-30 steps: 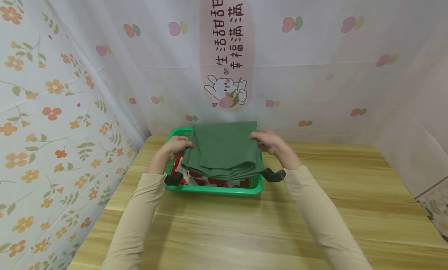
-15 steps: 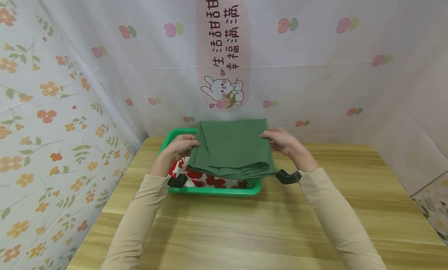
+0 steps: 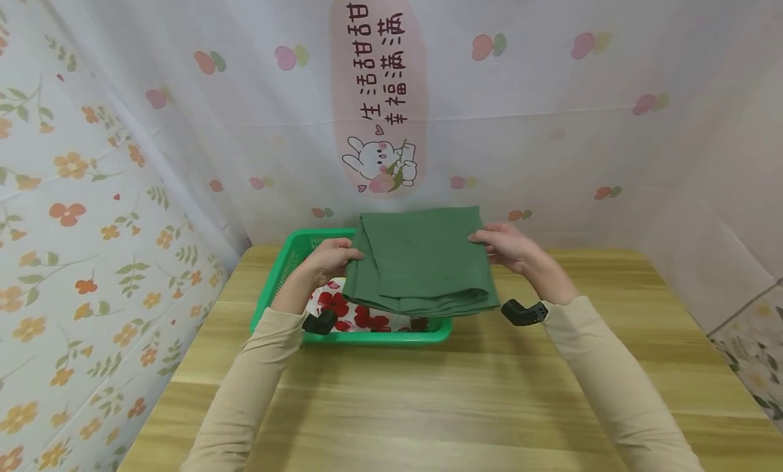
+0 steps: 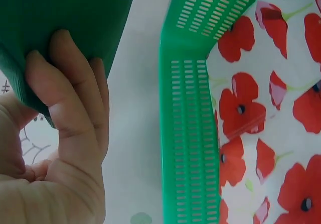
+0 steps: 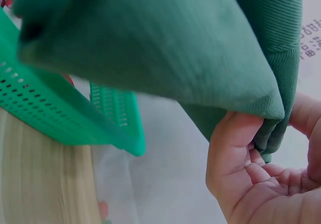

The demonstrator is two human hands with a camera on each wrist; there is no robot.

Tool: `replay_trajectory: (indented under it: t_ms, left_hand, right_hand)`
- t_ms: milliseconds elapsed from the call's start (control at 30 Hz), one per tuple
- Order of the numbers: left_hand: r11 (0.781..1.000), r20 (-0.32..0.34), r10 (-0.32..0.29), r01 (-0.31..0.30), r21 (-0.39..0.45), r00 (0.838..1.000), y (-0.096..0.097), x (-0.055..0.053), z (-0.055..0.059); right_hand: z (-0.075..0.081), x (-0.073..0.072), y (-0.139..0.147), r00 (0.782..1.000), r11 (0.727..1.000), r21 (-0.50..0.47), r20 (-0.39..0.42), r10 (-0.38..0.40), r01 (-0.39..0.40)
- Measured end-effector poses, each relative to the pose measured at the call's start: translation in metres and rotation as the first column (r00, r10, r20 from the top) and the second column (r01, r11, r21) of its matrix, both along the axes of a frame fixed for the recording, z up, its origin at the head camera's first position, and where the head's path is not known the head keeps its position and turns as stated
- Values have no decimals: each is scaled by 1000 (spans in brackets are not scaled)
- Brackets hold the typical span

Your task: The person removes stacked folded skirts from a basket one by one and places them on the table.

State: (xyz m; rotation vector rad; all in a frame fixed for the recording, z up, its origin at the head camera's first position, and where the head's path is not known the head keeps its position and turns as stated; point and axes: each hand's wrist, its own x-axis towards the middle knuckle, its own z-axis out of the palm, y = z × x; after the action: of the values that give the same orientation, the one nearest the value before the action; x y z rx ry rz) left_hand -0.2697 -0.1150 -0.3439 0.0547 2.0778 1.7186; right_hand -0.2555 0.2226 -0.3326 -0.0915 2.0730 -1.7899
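Farther right over the basket (image 3: 367,338) than a second ago, the folded green cloth (image 3: 428,254) is now held raised, and more of the basket's left part is left uncovered. At the far side a printed white curtain (image 3: 538,152) is hung; nearer, a wood-grained table (image 3: 391,404) is seen, with the perforated basket set toward its far left. By the green cloth the basket's far right part is hidden, and its right end is overhung. Inside the basket a red-flowered white cloth (image 3: 333,305) is partly shown.

The green cloth is judged light, soft and matte, hardly slippery and not fragile; some stiffness is lent by its stacked layers, but a sag or a loosened fold could be expected at the near edge, where the layers are seen to gape. Support is best given at both side edges, with every layer caught. Its left edge is pinched between thumb and fingers by the left hand (image 3: 330,261); its right edge is likewise gripped by the right hand (image 3: 508,246).
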Motion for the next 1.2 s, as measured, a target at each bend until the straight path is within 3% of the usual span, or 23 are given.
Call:
replay_trajectory:
  t_ms: [633, 1033, 1200]
  left_hand:
    - [998, -1, -47, 47, 44, 999, 41, -4, -1]
    - [994, 9, -81, 80, 74, 997, 63, -4, -3]
    - [994, 49, -83, 78, 80, 995, 72, -5, -4]
  right_hand:
    - [3, 9, 44, 999, 1000, 11, -27, -22, 22]
    - [5, 15, 69, 1000, 998, 69, 21, -10, 9]
    - [5, 16, 79, 999, 998, 64, 35, -17, 15]
